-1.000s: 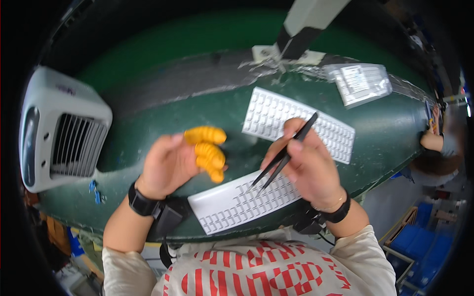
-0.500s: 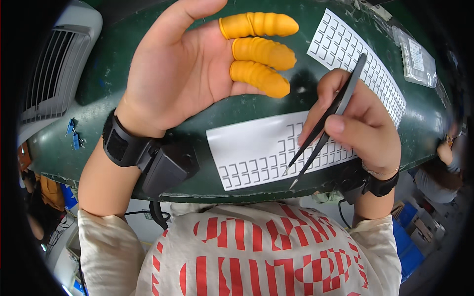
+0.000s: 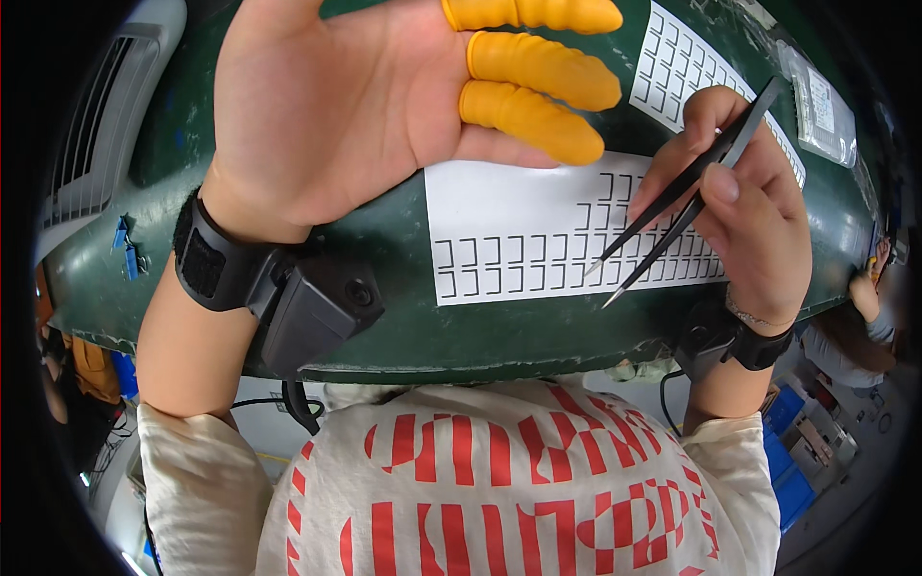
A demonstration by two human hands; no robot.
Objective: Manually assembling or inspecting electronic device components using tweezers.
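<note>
Your left hand (image 3: pixel 355 115) has risen closer, open, palm up | right hand (image 3: pixel 740 206) pinches tweezers (image 3: pixel 687 192) over grid sheet (image 3: pixel 538 240) | step: poised before picking | next: steady tips onto one cell.

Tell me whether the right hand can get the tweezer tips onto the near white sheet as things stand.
Probably yes. The right hand holds the black tweezers with their tips just above the near white sheet, and nothing lies between them; the left hand is raised off to the side.

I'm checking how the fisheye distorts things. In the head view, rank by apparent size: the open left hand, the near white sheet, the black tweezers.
1. left hand, though nearness to the camera inflates it
2. near white sheet
3. black tweezers
</note>
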